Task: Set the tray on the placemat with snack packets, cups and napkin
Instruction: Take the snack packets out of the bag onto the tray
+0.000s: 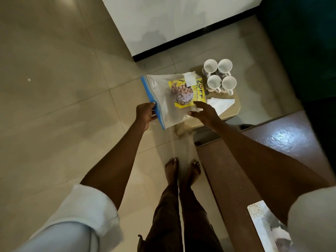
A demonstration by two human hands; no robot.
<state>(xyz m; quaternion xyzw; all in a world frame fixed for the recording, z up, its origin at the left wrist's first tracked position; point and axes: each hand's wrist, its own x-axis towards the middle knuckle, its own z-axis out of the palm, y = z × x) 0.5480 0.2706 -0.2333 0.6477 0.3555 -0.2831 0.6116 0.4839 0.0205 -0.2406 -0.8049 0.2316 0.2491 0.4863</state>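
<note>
A clear zip bag (163, 99) with a blue seal strip holds a yellow snack packet (189, 92). My left hand (146, 113) grips the bag's blue edge. My right hand (204, 112) is spread against the bag's near right side, under the packet. The bag lies partly over a beige tray (234, 110) that carries several white cups (220, 75) and a folded white napkin (221, 104). A patterned placemat (263, 220) lies on the brown table at the lower right, partly behind my right arm.
The tray rests on a low stand (183, 128) next to the brown table (283, 139). Pale floor tiles stretch to the left. A white wall with a black skirting (181, 39) stands beyond. My bare feet (181, 170) are beside the table's edge.
</note>
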